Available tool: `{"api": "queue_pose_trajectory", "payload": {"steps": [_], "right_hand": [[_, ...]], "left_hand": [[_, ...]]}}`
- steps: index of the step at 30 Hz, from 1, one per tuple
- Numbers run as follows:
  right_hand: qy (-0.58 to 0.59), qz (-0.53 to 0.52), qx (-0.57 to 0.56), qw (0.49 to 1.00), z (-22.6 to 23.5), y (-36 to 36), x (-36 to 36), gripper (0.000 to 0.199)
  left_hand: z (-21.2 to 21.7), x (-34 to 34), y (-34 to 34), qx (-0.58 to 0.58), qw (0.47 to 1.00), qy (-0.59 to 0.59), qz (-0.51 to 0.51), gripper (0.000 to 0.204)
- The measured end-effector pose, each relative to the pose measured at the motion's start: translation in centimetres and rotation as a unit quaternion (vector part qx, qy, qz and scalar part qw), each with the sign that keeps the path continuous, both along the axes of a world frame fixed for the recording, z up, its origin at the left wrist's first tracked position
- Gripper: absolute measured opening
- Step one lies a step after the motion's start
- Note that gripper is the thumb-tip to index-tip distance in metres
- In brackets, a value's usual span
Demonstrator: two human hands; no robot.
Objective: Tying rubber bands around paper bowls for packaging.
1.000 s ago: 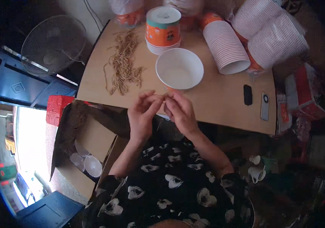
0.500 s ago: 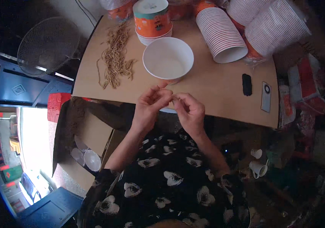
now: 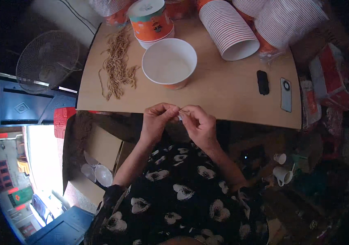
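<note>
While both hands hover just off the near table edge, here they are fingertip to fingertip: the left hand (image 3: 156, 120) pinching thumb against forefinger, the right hand (image 3: 201, 126) pinching too, its other fingers curled. Between them runs a thin brownish strand (image 3: 182, 110), one by the look of it, with a small whitish spot below that's too tiny to name.

So where do we stand? This strand is up and, I'd judge, mid-handling, not yet finished or laid down. Beyond, to the left on the wooden table (image 3: 223, 92), one loose heap of tan cords (image 3: 116, 67) is left lying, too tangled to count.

Straight ahead, one open white tub (image 3: 152, 67); whether anything lies at its bottom is hard to tell. Just behind it, one upside-down stack of orange tubs (image 3: 152, 30). Over to the right, one stack of nested tubs (image 3: 227, 32) on its side, with at least two plastic-wrapped stacks (image 3: 287, 24) beside it. Nearer the right edge: one black object (image 3: 262, 82), one phone (image 3: 285, 96).

Further out, three clear round pieces (image 3: 103, 175) in one carton (image 3: 103, 143), one fan (image 3: 48, 61), and two white cups (image 3: 282, 175) low on the right.
</note>
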State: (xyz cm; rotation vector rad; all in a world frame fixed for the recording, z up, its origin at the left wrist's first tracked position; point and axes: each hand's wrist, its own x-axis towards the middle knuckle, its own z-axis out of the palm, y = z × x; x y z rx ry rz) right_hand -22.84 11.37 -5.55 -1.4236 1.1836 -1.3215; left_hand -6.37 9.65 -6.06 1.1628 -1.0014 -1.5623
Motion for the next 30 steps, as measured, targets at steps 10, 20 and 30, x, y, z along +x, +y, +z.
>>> {"api": "queue_pose_trajectory", "payload": {"steps": [10,20,30], "right_hand": [[-0.042,-0.007,0.062,0.997,0.4,0.8,-3.1,0.008],[-0.050,-0.058,-0.007,0.997,1.8,0.2,-3.9,0.004],[0.074,-0.075,-0.201,0.974,4.2,-3.4,1.0,0.009]], "left_hand": [[3.8,-2.3,-2.4,-0.241,0.924,-0.285,-0.088,0.024],[2.0,-3.0,-11.0,-0.322,0.755,-0.565,-0.084,0.034],[7.2,4.4,-5.4,-0.135,0.982,-0.077,-0.110,0.041]]}}
